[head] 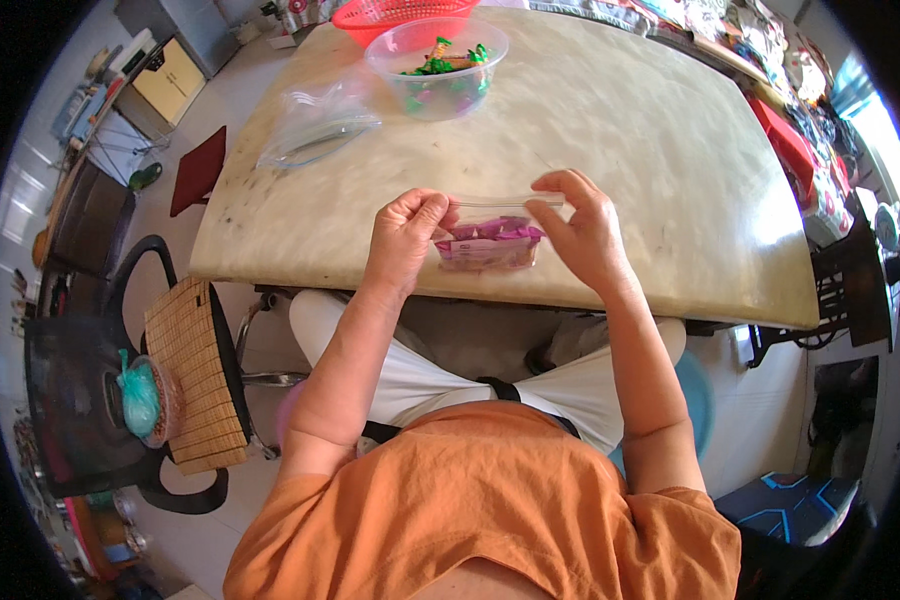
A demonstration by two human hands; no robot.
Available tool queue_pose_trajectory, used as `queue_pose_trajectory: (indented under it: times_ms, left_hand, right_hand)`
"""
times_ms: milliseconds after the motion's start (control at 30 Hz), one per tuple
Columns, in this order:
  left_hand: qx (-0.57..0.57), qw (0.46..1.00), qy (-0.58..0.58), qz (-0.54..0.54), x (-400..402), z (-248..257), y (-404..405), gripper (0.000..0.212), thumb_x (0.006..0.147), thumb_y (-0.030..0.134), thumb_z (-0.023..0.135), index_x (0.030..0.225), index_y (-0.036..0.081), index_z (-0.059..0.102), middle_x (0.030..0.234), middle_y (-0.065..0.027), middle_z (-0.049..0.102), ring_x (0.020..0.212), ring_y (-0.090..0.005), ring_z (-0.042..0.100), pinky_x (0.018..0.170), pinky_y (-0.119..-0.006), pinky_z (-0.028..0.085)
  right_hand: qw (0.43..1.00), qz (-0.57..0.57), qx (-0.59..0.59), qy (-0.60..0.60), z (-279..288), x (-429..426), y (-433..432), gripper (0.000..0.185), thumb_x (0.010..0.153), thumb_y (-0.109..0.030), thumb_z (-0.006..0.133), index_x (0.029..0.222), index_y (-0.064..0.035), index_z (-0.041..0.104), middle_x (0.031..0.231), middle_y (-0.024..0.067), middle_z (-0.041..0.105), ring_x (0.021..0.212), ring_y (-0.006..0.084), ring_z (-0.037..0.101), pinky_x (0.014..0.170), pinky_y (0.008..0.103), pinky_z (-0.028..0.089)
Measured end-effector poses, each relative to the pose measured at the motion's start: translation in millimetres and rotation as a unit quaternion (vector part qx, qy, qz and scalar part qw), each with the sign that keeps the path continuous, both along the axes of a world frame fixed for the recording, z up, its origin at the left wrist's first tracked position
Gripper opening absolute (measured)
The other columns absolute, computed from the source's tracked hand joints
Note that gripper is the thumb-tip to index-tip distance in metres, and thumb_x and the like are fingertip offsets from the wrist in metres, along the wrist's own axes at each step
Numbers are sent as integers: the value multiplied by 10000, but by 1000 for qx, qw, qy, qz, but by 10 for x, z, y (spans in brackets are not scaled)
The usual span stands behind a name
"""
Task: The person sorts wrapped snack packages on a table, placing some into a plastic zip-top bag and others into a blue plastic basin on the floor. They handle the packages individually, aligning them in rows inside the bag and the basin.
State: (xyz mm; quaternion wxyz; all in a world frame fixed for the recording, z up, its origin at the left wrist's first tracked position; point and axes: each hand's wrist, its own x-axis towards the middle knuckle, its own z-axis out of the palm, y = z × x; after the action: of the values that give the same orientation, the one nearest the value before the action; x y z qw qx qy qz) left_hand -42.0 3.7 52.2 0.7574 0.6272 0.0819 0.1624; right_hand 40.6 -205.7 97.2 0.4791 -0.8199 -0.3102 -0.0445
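Observation:
A clear zip-top plastic bag (487,259) holds several purple-wrapped packets (495,227) and stands close to the near edge of the table. My left hand (412,229) pinches the left end of its zip strip (495,202) between thumb and fingers. At the strip's right end is my right hand (581,225), with thumb and fingers apart around it; the thumb tip is at the strip. Farther back, a clear plastic bowl (390,64) contains green-wrapped packets (446,61). Flat plastic zip bags (319,127) lie left of that bowl.
The pale table (645,150) spreads out before me. A red plastic basket (360,22) stands behind the bowl. To my left, a chair with a woven mat (191,375) bears a container with a teal plastic bag (141,401). Piled goods (787,150) line the right side.

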Motion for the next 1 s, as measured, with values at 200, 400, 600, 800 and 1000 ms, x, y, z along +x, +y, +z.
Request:
queue_pose_trajectory:
  times_ms: [200,400,600,800,1000]
  left_hand:
    - [36,998,10,-51,112,159,-102,185,962,231,631,928,60,693,804,-5,667,745,-81,606,674,-238,477]
    - [141,977,-22,-156,293,435,-283,182,973,228,613,964,61,686,829,-18,658,761,-88,596,707,-247,480]
    - [178,962,0,-207,592,430,-629,216,970,248,619,1053,62,690,902,-20,688,832,-94,622,757,-253,469]
    - [251,923,61,-285,883,155,-1048,220,977,245,610,1065,59,687,941,-28,700,892,-97,629,817,-261,460]
    - [374,862,21,-340,1195,-312,-1622,278,978,188,600,1215,47,633,1177,-46,654,1121,-135,566,988,-293,413]
  right_hand:
    - [972,67,-140,-178,85,-79,18,525,671,-267,802,1124,-64,632,1071,113,656,1044,312,597,992,442,424]
    - [978,112,-166,-50,-21,0,-287,324,736,-274,762,1003,-106,688,738,132,658,725,314,652,690,410,509]
    - [985,-49,-15,167,-28,-135,-1680,173,900,-172,677,895,1,684,715,50,681,655,119,637,583,278,508]
    - [932,-345,69,89,-688,-598,-3502,223,914,-233,683,930,-12,709,822,2,664,724,58,575,649,228,479]
    - [755,-541,274,250,-2153,-1348,-4632,244,912,-239,675,937,2,697,815,5,655,672,92,574,593,254,462]
